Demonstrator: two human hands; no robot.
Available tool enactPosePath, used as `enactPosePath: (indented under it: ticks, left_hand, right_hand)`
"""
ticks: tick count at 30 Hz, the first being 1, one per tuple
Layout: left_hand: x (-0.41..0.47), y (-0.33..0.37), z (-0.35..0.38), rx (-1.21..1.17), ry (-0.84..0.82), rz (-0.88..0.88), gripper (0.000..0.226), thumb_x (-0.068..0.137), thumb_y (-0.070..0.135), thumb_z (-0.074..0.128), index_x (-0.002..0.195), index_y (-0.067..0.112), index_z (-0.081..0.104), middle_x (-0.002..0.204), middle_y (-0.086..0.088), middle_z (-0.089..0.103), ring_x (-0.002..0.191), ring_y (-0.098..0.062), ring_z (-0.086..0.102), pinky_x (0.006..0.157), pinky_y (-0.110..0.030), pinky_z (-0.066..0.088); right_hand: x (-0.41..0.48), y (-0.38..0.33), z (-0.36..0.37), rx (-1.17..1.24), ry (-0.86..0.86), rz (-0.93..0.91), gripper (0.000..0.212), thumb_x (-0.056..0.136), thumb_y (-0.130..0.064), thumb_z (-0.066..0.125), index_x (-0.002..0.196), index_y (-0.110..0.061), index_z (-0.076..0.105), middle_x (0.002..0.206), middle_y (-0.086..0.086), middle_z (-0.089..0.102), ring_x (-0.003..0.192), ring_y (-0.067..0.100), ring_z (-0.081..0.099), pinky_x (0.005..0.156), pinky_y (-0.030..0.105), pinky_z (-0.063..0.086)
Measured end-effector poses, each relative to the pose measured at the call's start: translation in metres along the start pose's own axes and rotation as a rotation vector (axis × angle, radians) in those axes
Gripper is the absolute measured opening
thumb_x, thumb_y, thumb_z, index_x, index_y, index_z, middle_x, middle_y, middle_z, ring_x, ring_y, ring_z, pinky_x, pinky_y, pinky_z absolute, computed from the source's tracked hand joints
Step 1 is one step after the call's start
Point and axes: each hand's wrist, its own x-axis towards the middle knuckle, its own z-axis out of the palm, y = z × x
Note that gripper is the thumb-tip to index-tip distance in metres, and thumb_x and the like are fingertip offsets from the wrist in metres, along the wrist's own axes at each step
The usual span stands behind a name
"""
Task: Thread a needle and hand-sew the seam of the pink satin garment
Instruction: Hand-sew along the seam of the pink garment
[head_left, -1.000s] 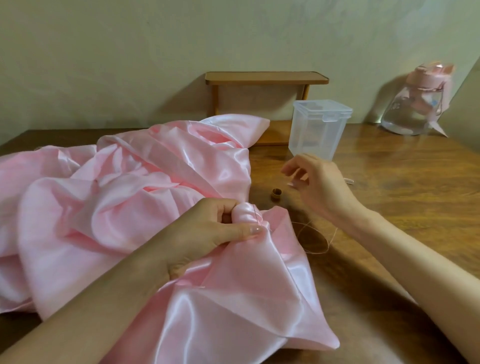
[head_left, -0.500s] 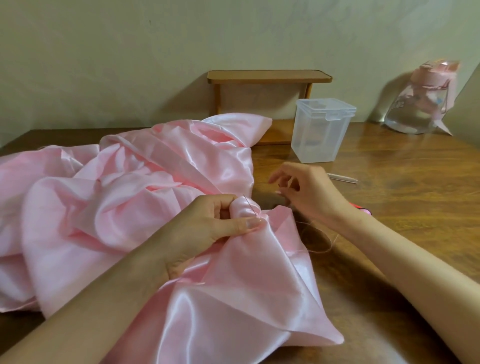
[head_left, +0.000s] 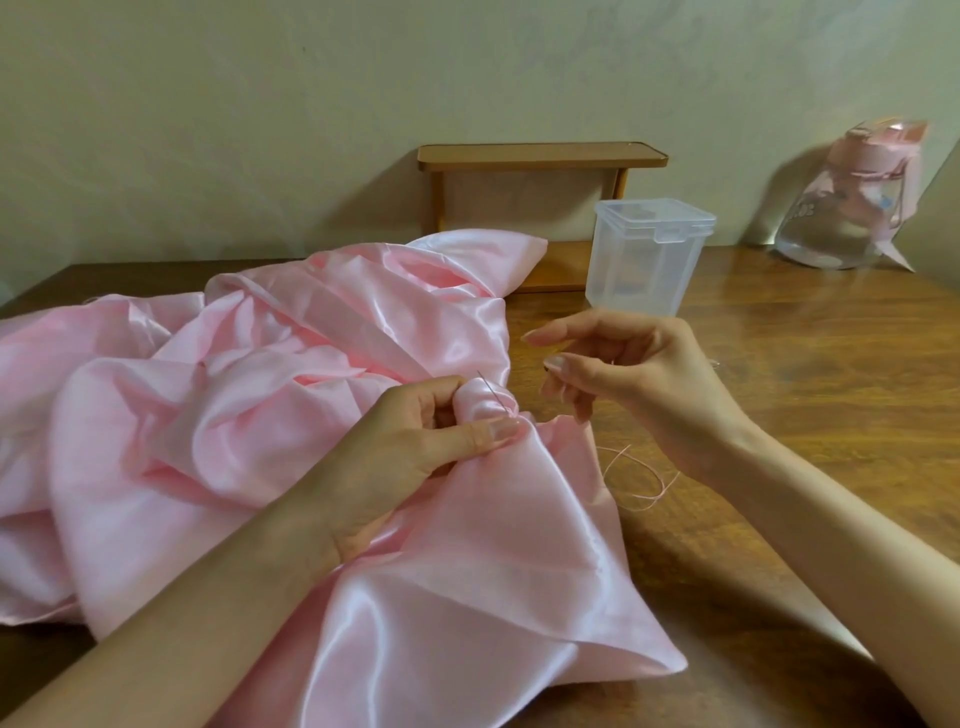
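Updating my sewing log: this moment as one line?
left hand: pinches pink satin garment | needle: stuck in fold | right hand: open, nearby

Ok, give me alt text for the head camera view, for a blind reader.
A person's left hand grips a bunched fold of pink satin garment with a needle stuck through it, while the right hand hovers nearby, fingers loose. Pink thread, a clear plastic box and a water bottle sit on the wooden table.

1. Bottle (head_left: 826, 234): faint white marks are printed on its clear wall near the neck. They may be digits, but they are too blurred to read with certainty.
2. No other text, label or brand can be read.
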Motion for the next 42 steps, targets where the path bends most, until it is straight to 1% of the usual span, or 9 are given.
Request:
enactPosePath:
  ticks: [5,9,13,19,24,30,34,38,42]
  left_hand:
    - [-0.001,-0.001,-0.001,-0.039,-0.002,-0.001,0.019,0.072,0.008,0.075,0.061,0.019,0.064,0.074,-0.001,0.066,0.078,-0.019,0.066,0.078,-0.029,0.054]
    - [0.001,-0.005,-0.001,0.172,0.127,0.134,0.041,0.068,0.023,0.080,0.101,0.017,0.056,0.079,-0.001,0.069,0.077,-0.016,0.063,0.068,-0.024,0.053]
    - [0.001,-0.003,-0.003,0.289,-0.011,0.259,0.045,0.078,0.027,0.065,0.118,0.026,0.045,0.094,-0.012,0.070,0.086,-0.033,0.065,0.081,-0.042,0.051]
    - [-0.002,-0.002,0.006,0.402,0.134,0.359,0.033,0.075,0.032,0.074,0.101,0.019,0.059,0.098,-0.004,0.071,0.094,-0.024,0.068,0.087,-0.050,0.053]
    - [0.001,-0.005,0.004,0.275,0.174,0.317,0.030,0.072,0.021,0.074,0.097,0.011,0.062,0.094,-0.015,0.071,0.087,-0.030,0.070,0.084,-0.047,0.055]
    - [0.000,0.001,-0.004,0.283,0.112,0.178,0.032,0.061,0.029,0.081,0.087,0.019,0.067,0.083,-0.004,0.071,0.077,-0.012,0.065,0.073,-0.021,0.051]
    - [-0.001,0.001,0.000,0.334,0.115,0.224,0.028,0.061,0.027,0.074,0.080,0.008,0.067,0.073,-0.008,0.068,0.069,-0.011,0.061,0.066,-0.025,0.050]
    - [0.000,0.003,-0.005,0.263,0.117,0.256,0.020,0.064,0.017,0.073,0.081,0.011,0.065,0.071,0.003,0.067,0.070,-0.007,0.062,0.067,-0.015,0.050]
    - [0.001,0.002,-0.006,0.379,0.175,0.367,0.016,0.068,0.018,0.081,0.076,0.018,0.067,0.075,0.000,0.069,0.073,-0.008,0.063,0.071,-0.019,0.051]
  right_hand:
    - [-0.002,-0.001,0.003,0.141,-0.070,0.022,0.034,0.090,0.006,0.053,0.093,-0.019,0.075,0.074,0.008,0.073,0.053,0.011,0.051,0.049,0.020,0.042]
    - [-0.006,-0.005,0.007,0.243,-0.140,0.016,0.026,0.089,-0.010,0.052,0.100,-0.019,0.073,0.079,0.014,0.073,0.049,0.018,0.058,0.046,0.024,0.049]
    - [-0.009,-0.005,0.013,0.218,-0.135,-0.039,0.026,0.096,-0.008,0.046,0.116,-0.013,0.061,0.089,0.018,0.073,0.061,0.022,0.056,0.055,0.025,0.047]
    - [-0.011,0.001,0.022,0.198,-0.165,-0.026,0.034,0.101,-0.004,0.031,0.127,-0.009,0.052,0.101,0.017,0.072,0.068,0.051,0.048,0.051,0.022,0.041]
    - [-0.013,0.000,0.029,0.279,-0.176,0.021,0.026,0.097,-0.013,0.043,0.115,-0.010,0.062,0.096,0.016,0.073,0.079,0.038,0.053,0.052,0.021,0.041]
    - [-0.010,-0.007,0.018,0.066,-0.027,-0.081,0.017,0.085,-0.015,0.062,0.098,-0.007,0.069,0.082,0.010,0.072,0.062,0.012,0.054,0.057,0.017,0.043]
    - [-0.011,-0.010,0.017,-0.164,-0.092,-0.115,0.013,0.079,-0.013,0.069,0.091,-0.011,0.072,0.081,0.009,0.070,0.074,0.029,0.066,0.071,0.042,0.056]
    - [-0.013,-0.009,0.013,-0.224,-0.176,0.003,0.031,0.070,0.000,0.047,0.096,-0.013,0.059,0.070,0.014,0.062,0.060,0.014,0.058,0.061,0.025,0.044]
    - [-0.017,-0.008,0.019,-0.378,-0.207,-0.056,0.029,0.081,-0.001,0.051,0.104,-0.017,0.045,0.070,0.021,0.061,0.063,0.032,0.052,0.056,0.027,0.039]
